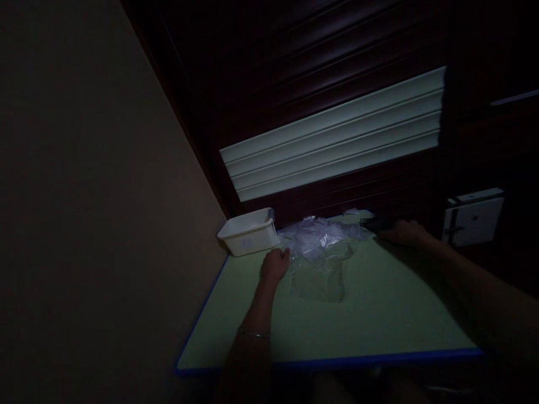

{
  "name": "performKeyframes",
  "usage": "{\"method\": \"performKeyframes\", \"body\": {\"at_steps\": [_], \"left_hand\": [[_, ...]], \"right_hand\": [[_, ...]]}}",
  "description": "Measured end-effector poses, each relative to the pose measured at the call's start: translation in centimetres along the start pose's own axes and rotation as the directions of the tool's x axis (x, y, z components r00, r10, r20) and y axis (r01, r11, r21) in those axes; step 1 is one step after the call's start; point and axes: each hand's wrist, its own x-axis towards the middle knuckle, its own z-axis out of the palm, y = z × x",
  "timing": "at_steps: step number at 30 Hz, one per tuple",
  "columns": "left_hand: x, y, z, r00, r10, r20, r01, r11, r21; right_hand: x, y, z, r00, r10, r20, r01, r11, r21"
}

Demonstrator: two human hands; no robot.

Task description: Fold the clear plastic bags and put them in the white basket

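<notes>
A heap of clear plastic bags (pixel 315 238) lies at the back middle of the pale green table (pixel 379 314), and one flat bag (pixel 320 280) extends from it toward the front. My left hand (pixel 275 264) is closed at the heap's left edge; whatever it may hold is too small to make out. My right hand (pixel 404 232) is closed round a dark object (pixel 377 224) at the table's back right edge, whose shape is unclear in the dim light.
A white plastic tub (pixel 249 233) sits at the table's back left corner, beside the wall (pixel 126 224). Behind the table is a dark slatted panel with a pale band (pixel 337 140). A white box-like object (pixel 475 219) is at the right.
</notes>
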Motion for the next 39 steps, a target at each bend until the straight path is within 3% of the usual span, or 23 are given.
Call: {"method": "performKeyframes", "body": {"at_steps": [5,24,31,35,37,39], "left_hand": [[0.0,-0.2,0.1,1.000,0.029,-0.007,-0.029,1.000,-0.002],[-0.6,-0.5,0.0,0.999,0.031,0.041,-0.030,0.999,-0.038],[-0.8,-0.1,-0.3,0.996,0.039,0.086,-0.039,0.999,0.005],[-1.0,0.3,-0.4,0.995,0.019,0.096,-0.023,0.999,0.040],[-1.1,0.4,-0.5,0.995,0.015,0.101,-0.020,0.998,0.055],[-1.2,0.5,-0.5,0.994,0.008,0.110,-0.014,0.999,0.052]], "right_hand": [[-0.3,-0.1,0.0,0.996,0.027,0.084,-0.026,0.999,-0.019],[-0.9,0.7,0.8,0.997,0.001,0.076,-0.001,1.000,-0.001],[-2.4,-0.3,-0.1,1.000,-0.025,-0.017,0.023,0.996,-0.089],[-4.0,-2.7,-0.3,0.965,-0.204,-0.162,0.178,0.971,-0.160],[-5.2,-4.6,0.2,0.904,-0.384,-0.188,0.366,0.922,-0.124],[-6.7,-6.4,0.9,0.811,-0.561,-0.166,0.566,0.824,-0.021]]}}
